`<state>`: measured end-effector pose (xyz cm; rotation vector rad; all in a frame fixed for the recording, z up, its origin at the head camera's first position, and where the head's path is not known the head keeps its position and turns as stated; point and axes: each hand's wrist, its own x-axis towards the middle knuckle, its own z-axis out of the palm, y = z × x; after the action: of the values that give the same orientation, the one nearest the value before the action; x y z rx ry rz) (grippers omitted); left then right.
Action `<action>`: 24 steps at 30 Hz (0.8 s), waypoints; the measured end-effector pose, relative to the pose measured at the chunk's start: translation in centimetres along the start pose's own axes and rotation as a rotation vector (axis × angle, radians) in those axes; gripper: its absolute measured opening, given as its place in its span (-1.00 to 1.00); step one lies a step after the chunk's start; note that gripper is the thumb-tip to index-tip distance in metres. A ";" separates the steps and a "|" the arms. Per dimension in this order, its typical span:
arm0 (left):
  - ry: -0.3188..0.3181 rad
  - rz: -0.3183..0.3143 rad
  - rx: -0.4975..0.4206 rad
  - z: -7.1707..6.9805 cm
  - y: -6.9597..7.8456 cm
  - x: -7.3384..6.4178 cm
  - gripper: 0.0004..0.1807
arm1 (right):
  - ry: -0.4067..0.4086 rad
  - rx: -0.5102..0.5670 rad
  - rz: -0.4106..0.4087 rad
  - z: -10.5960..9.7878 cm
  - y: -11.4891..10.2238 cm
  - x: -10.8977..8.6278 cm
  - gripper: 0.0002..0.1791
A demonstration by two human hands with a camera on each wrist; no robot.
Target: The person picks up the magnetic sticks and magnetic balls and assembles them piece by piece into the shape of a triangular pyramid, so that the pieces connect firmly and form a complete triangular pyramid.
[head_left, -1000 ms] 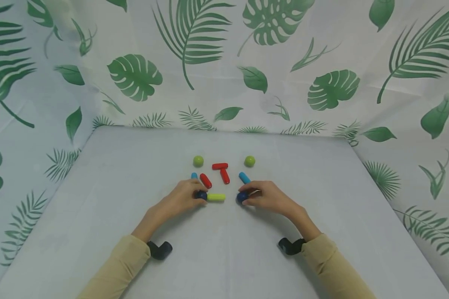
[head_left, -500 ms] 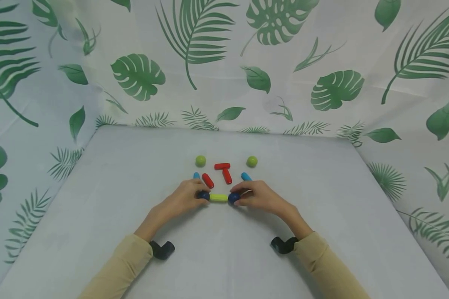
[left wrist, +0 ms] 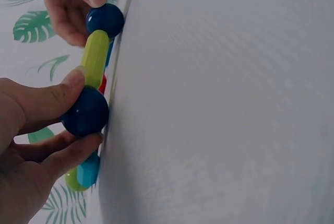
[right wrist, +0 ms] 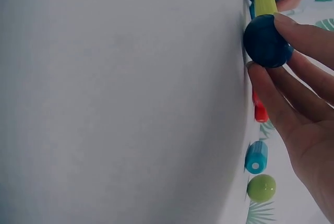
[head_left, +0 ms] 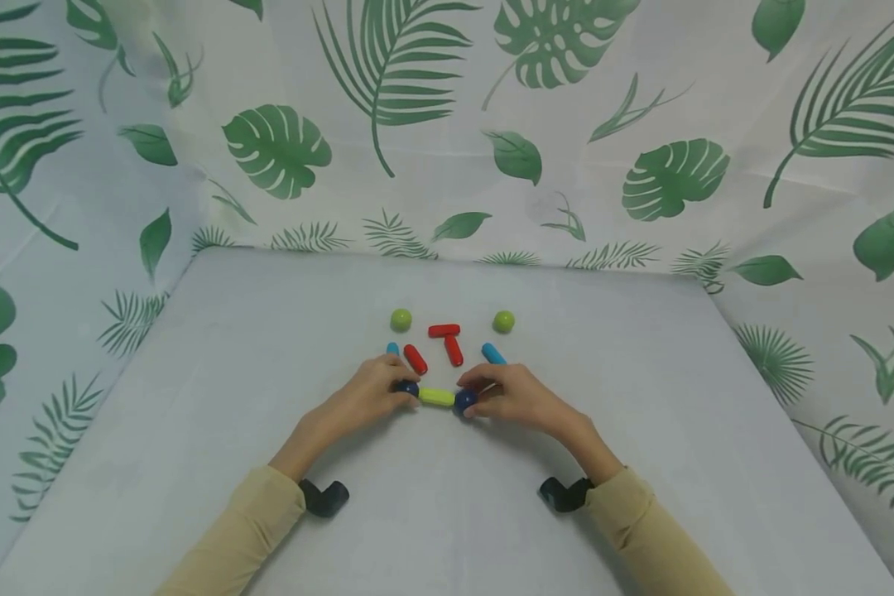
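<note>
My left hand [head_left: 368, 393] pinches a dark blue ball [left wrist: 86, 112] between thumb and fingers. A second dark blue ball [head_left: 465, 402] is pinched by my right hand [head_left: 517, 399]. Between the two balls lies a yellow-green rod [head_left: 437, 397], its ends against them, forming one short bar on the table. In the left wrist view my left thumb lies partly along the rod's end. Just beyond my left hand is a blue rod [head_left: 392, 348], mostly hidden by it. Another blue rod [head_left: 493, 353] lies beyond my right hand.
Behind the bar lie a slanted red rod [head_left: 415, 359] and two more red rods, one crosswise [head_left: 444, 330] and one lengthwise [head_left: 454, 351], in a T. Farther back sit a left green ball [head_left: 401, 320] and a right green ball [head_left: 503, 322]. A leaf-patterned cloth [head_left: 432, 182] hangs behind the white table [head_left: 447, 513].
My right hand has moved left with its blue ball, which now meets the yellow-green rod's right end. That end has shifted slightly toward me. The left hand keeps its hold.
</note>
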<state>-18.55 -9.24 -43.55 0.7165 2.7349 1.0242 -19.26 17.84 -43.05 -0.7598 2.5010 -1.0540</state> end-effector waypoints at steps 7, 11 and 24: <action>0.017 -0.005 -0.012 0.1 -0.3 0.0 -0.64 | -0.017 -0.021 -0.045 0.6 -0.6 -0.5 -0.69; 0.026 -0.006 -0.006 0.2 -0.4 0.0 -0.65 | -0.065 -0.004 -0.058 1.2 -1.1 -0.7 -0.71; 0.009 -0.045 -0.025 0.3 -0.6 0.1 -0.66 | -0.119 0.046 -0.078 2.1 -1.5 -0.8 -0.70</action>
<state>-18.73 -9.39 -44.16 0.6452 2.7281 1.0523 -17.09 16.23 -43.33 -0.8867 2.3569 -1.0556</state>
